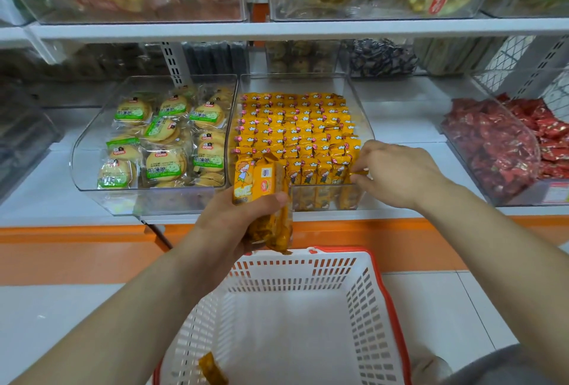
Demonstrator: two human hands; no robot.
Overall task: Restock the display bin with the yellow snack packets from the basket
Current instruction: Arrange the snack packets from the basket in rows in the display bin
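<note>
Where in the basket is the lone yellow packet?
Head view, bottom edge: the yellow packet lies on the basket floor at its near-left corner.

The clear plastic display bin (292, 84) with the curved front was smooth and glassy, with soft reflections on its walls. The small yellow snack packets (295, 126) inside it were of shiny printed film that caught the light. The white slotted plastic basket (308, 274) looked smooth and satin, its red rim (345, 250) a little glossier. In the neighbouring bin the round biscuits (163, 166) lay in clear crinkled film with green printed labels, and the red packets (498, 144) to the right were glossy too. The white shelf board (277, 30) looked like painted metal, matt. The orange base band (77, 249) was smooth with a faint sheen, the pale floor tiles (431, 307) smooth and dull, the grey cloth (508, 366) matt.
</note>
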